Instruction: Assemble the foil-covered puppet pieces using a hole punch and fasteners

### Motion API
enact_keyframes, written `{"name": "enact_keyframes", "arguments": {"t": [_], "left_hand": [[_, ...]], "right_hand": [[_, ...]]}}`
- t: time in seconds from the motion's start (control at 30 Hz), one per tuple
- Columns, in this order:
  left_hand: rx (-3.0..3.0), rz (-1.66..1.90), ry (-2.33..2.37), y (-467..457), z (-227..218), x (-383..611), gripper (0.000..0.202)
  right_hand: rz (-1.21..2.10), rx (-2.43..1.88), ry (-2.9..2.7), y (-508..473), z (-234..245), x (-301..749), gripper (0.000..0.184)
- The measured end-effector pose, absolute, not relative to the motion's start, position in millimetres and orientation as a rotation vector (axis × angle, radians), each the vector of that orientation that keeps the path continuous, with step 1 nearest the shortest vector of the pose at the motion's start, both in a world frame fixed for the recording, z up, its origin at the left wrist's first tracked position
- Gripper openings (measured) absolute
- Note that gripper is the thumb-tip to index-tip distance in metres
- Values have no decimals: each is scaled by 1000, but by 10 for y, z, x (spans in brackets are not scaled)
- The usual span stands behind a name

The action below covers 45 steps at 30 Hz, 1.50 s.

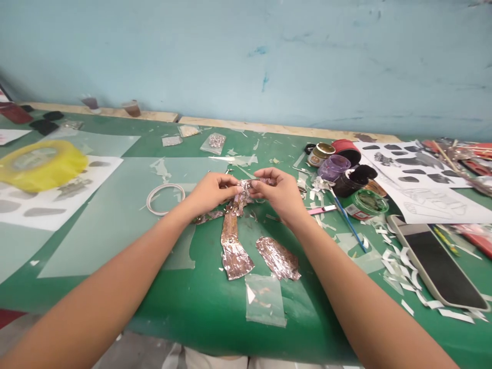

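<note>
My left hand (212, 192) and my right hand (280, 192) meet over the middle of the green table (134, 225). Both pinch the top end of a long crinkled strip of shiny pinkish-silver foil (233, 241). The strip hangs from my fingers and its wide lower end rests on the table. A second, shorter foil piece (277, 257) lies flat just right of it. A small clear plastic bag (265, 300) lies near the front edge below them.
Paint jars (338, 166), a blue brush (348, 220), a phone (438, 264) and printed sheets (418, 179) crowd the right, amid white paper scraps. A white ring (165, 199), clear plastic sheets and a yellow bag (40, 164) lie left. A blue wall stands behind.
</note>
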<state>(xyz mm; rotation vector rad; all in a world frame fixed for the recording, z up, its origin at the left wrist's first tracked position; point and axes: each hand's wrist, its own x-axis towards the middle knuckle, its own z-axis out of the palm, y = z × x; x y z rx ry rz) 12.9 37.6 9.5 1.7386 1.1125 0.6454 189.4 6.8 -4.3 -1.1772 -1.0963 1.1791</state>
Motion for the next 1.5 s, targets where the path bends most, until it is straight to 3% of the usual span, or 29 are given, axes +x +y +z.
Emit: {"name": "enact_keyframes", "arguments": {"t": [1.5], "left_hand": [[1719,704,1225,324,58,160,24]], "right_hand": [[1111,-1235,-1256,83,-72,1935,23]]}}
